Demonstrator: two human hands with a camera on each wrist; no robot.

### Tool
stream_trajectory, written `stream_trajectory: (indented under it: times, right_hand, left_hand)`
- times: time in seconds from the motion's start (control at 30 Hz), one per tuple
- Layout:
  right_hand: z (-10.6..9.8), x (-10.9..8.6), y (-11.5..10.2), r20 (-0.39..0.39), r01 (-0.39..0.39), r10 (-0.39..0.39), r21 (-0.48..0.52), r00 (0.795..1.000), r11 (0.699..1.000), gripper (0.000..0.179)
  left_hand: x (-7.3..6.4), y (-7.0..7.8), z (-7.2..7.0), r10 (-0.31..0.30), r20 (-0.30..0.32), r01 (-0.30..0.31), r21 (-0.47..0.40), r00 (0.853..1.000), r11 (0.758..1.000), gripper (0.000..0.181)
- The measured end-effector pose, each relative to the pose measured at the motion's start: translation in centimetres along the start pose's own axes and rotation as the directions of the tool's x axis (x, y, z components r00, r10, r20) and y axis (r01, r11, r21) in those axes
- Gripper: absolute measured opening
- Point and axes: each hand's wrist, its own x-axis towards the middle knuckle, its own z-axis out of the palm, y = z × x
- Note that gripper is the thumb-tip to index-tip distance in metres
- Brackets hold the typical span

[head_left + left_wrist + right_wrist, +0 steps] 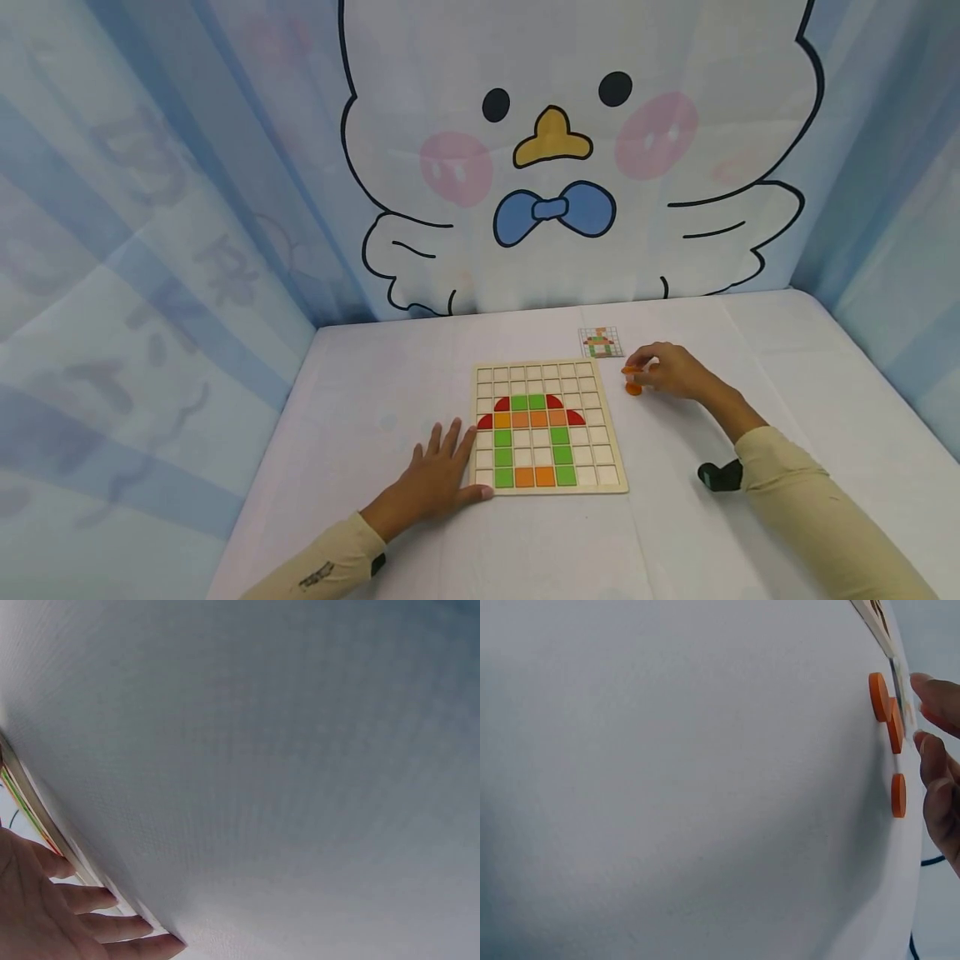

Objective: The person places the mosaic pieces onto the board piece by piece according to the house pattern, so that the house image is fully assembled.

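Observation:
A wooden grid board [611,450] lies on the table, with red, green and orange pieces set in its squares. My left hand [431,483] is spread at the board's left edge, its thumb at the near left corner and fingertips along the side. In the left wrist view, the fingers [82,900] reach along the board's edge. Right of the board, my right hand [670,372] hovers with bent fingers close over orange pieces [633,389]. The right wrist view shows three rounded orange pieces [898,795] on the table, with fingertips just above and nothing pinched between them.
A small printed card [600,342] with a coloured grid picture lies behind the board's far right corner. White cloth covers the table [360,392]. A cartoon curtain [555,267] hangs behind it, and blue curtains stand at both sides.

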Motion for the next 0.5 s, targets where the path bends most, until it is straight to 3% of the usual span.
stream_trajectory:
  times: [0.27, 0.5]
  right_hand:
    - [0.71, 0.37, 0.81, -0.064, -0.072, 0.066, -0.086, 0.996, 0.994, 0.025]
    - [0.86, 0.69, 0.79, -0.060, -0.137, 0.131, -0.104, 0.990, 0.985, 0.034]
  left_hand:
    - [-0.06, -0.05, 0.02, -0.001, -0.001, 0.001, 0.000, 1.000, 1.000, 0.100]
    - [-0.03, -0.06, 0.07, -0.008, 0.005, 0.008, 0.005, 1.000, 1.000, 0.099]
